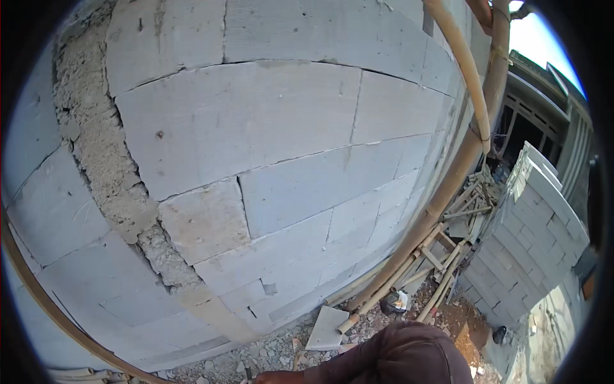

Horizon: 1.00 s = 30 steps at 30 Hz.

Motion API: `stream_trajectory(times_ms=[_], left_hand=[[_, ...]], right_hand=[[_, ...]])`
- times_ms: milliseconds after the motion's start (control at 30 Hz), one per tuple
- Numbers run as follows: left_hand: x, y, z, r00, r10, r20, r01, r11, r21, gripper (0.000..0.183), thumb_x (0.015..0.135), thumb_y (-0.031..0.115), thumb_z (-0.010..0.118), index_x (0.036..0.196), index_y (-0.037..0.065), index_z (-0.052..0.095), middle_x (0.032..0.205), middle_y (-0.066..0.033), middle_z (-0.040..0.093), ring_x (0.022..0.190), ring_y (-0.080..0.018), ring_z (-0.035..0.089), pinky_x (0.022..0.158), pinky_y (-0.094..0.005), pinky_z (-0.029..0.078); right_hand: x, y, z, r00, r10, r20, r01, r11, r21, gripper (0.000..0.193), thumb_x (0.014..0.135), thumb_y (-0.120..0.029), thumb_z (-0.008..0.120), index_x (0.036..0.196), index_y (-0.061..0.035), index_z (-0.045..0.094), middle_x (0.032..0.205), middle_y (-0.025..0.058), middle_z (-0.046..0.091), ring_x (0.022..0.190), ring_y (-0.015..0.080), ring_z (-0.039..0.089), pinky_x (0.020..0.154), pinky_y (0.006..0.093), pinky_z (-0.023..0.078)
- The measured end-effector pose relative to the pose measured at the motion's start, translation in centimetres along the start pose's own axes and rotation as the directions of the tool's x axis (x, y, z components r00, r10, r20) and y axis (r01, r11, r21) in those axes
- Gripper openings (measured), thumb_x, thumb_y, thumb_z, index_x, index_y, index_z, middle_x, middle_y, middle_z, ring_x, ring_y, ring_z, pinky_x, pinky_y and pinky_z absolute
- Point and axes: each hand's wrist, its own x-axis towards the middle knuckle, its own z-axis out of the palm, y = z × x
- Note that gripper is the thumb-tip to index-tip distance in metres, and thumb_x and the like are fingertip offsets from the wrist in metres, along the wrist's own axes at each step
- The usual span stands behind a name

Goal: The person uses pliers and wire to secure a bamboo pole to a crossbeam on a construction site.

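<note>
My right hand point(279, 377) shows only in part at the lower edge, below a dark brown sleeve point(409, 355). Its fingers look closed, and a small dark, narrow piece point(248, 372) sticks up at their left end; what it belongs to is cut off. My left hand is out of the picture. Facing me is a wall of large pale grey blocks point(236, 121) with thin joints. A rough vertical band of concrete point(96, 134) runs down between the blocks on the left. Broken stone point(262, 355) covers the ground beside the hand.
A thick bamboo pole point(441, 198) leans along the wall's right side. Bamboo and wood pieces point(448, 249) lie near its foot, by a flat grey slab point(327, 328) and a black bag point(391, 303). Stacked blocks point(521, 243) stand at right. Another pole point(45, 307) curves along the left.
</note>
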Motion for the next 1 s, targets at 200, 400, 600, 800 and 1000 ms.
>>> stream_trajectory(times_ms=[200, 400, 600, 800, 1000], left_hand=[[-2.3, 9.9, 10.9, 0.846, -0.092, 0.524, 0.305, 0.892, -0.335, 0.05, 0.103, 0.04, 0.04, 0.127, -0.005, 0.042, 0.112, -0.0166, 0.054, 0.099, -0.0245, 0.053, 0.088, -0.0413, 0.046], [-1.7, 19.8, 19.1, 0.538, 0.231, 0.811, -0.171, 0.972, -0.164, 0.056, 0.1, 0.035, 0.045, 0.143, 0.001, 0.031, 0.136, -0.0165, 0.044, 0.125, -0.0261, 0.046, 0.103, -0.0393, 0.037], [-3.7, 40.3, 30.2, 0.216, 0.77, 0.6, -0.448, 0.624, -0.64, 0.063, 0.101, 0.043, 0.04, 0.144, -0.002, 0.027, 0.137, -0.0179, 0.042, 0.13, -0.0271, 0.042, 0.106, -0.0392, 0.036], [-7.1, 51.0, 37.4, 0.146, 0.917, 0.371, -0.329, 0.398, -0.856, 0.044, 0.103, 0.036, 0.043, 0.129, 0.001, 0.044, 0.121, -0.0102, 0.056, 0.114, -0.0196, 0.056, 0.101, -0.0384, 0.043], [-9.4, 57.0, 39.6, 0.031, 0.969, 0.247, -0.45, 0.234, -0.862, 0.027, 0.102, 0.025, 0.048, 0.114, 0.003, 0.055, 0.101, -0.0054, 0.064, 0.095, -0.0156, 0.064, 0.091, -0.0335, 0.051]], right_hand=[[-7.0, -10.7, -4.9, 0.872, 0.426, -0.241, -0.344, 0.884, 0.318, 0.045, 0.09, -0.033, 0.063, 0.12, 0.0003, 0.058, 0.109, 0.0165, 0.065, 0.097, 0.0258, 0.062, 0.083, 0.039, 0.048], [-12.7, -12.9, -8.3, 0.712, 0.396, -0.58, -0.052, 0.854, 0.518, 0.039, 0.099, -0.037, 0.052, 0.109, -0.0004, 0.061, 0.087, 0.004, 0.066, 0.08, 0.0081, 0.061, 0.074, 0.0261, 0.05], [-21.8, -17.5, -13.0, 0.238, 0.214, -0.948, -0.22, 0.962, 0.162, 0.028, 0.096, -0.022, 0.056, 0.108, 0.0021, 0.063, 0.095, 0.0092, 0.066, 0.084, 0.0124, 0.062, 0.079, 0.0279, 0.049], [-28.1, -21.3, -16.9, 0.087, 0.087, -0.992, -0.287, 0.956, 0.059, 0.036, 0.092, -0.029, 0.061, 0.111, 0.0019, 0.062, 0.082, 0.0099, 0.063, 0.071, 0.0181, 0.057, 0.062, 0.032, 0.046], [-32.7, -22.1, -20.2, 0.062, 0.142, -0.988, -0.23, 0.965, 0.124, 0.028, 0.093, -0.026, 0.059, 0.098, 0.0006, 0.066, 0.068, 0.0014, 0.053, 0.058, 0.0124, 0.048, 0.052, 0.03, 0.039]])
